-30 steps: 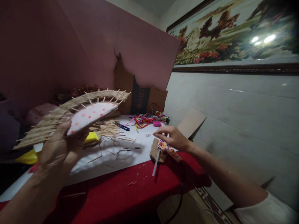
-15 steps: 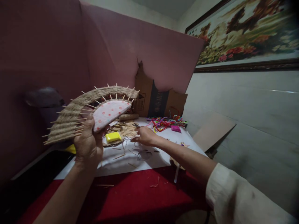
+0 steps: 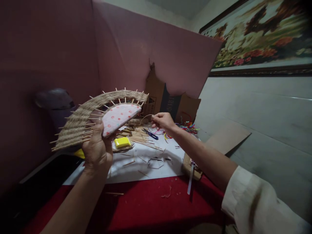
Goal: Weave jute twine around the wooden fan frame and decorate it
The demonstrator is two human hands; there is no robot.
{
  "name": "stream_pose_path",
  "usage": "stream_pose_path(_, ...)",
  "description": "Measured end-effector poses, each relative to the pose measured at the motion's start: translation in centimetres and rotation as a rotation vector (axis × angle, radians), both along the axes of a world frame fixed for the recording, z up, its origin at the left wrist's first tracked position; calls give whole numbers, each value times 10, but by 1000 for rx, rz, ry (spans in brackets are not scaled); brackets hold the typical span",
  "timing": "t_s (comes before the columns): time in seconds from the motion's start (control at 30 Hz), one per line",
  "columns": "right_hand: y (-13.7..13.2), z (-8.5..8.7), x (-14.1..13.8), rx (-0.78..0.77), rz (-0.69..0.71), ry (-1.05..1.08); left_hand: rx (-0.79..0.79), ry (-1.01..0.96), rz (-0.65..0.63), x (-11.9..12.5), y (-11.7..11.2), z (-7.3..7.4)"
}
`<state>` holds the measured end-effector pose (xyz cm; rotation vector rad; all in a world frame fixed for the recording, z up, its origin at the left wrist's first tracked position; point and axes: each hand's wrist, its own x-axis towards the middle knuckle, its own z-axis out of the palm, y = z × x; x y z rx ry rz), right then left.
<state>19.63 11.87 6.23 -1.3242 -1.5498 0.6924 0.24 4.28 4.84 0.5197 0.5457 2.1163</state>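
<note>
My left hand [image 3: 97, 151] grips a fan [image 3: 81, 118] woven of brown twine over thin wooden sticks, raised above the table. Its thumb presses on the half-round base [image 3: 119, 117], covered in white cloth with red dots. To the right of the fan, my right hand [image 3: 163, 121] pinches a strand of twine [image 3: 146, 116] that arcs out from its fingertips toward the fan. Below that hand lie dark blue snips [image 3: 150, 134] on a spread of thin sticks [image 3: 140, 136]. A yellow packet [image 3: 122, 142] sits under the fan's base.
Colourful fuzzy strands [image 3: 190, 128] lie at the back right. Torn cardboard [image 3: 156, 94] stands behind them. White paper [image 3: 138, 175] with scattered stick bits covers part of the red cloth [image 3: 143, 201]. A translucent strip [image 3: 190, 182] leans by a brown block [image 3: 196, 170].
My right hand has risen from over the sticks, drawing up the strand of twine and uncovering the snips. The view has shifted slightly; my left hand still holds the fan.
</note>
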Motion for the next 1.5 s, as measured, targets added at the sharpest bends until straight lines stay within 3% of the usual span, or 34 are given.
stream_pose_path(0.13,18,35,16,34,-87,174,-5,15,-3,0,1,-1)
stream_pose_path(0.23,38,64,24,161,-185,262,-18,5,8,0,1,-2)
stream_pose_path(0.3,51,75,26,276,-256,238,-16,4,11,0,1,-2)
stream_pose_path(0.37,61,72,26,349,-278,32,-18,8,11,0,2,-3)
stream_pose_path(0.43,68,57,25,270,-177,-206,-13,21,12,0,3,-4)
stream_pose_path(0.57,70,24,31,105,-60,-334,-5,59,13,3,4,-7)
stream_pose_path(0.67,60,19,44,76,-35,-367,-5,89,-14,5,4,-10)
stream_pose_path(0.77,38,23,57,74,-24,-378,-4,128,-59,7,3,-14)
stream_pose_path(0.9,-14,17,72,131,-79,-364,-102,153,-179,14,-1,-21)
stream_pose_path(1.03,-82,-2,83,206,-107,-340,-229,195,-333,26,-9,-26)
stream_pose_path(1.13,-133,-20,87,261,-118,-511,-317,194,-419,32,-13,-28)
stream_pose_path(1.23,-176,-41,85,336,68,-732,-403,179,-481,36,-15,-30)
stream_pose_path(1.37,-205,-70,83,350,286,-891,-442,244,-484,42,-16,-37)
stream_pose_path(1.5,-211,-86,91,343,245,-910,-461,339,-529,46,-19,-47)
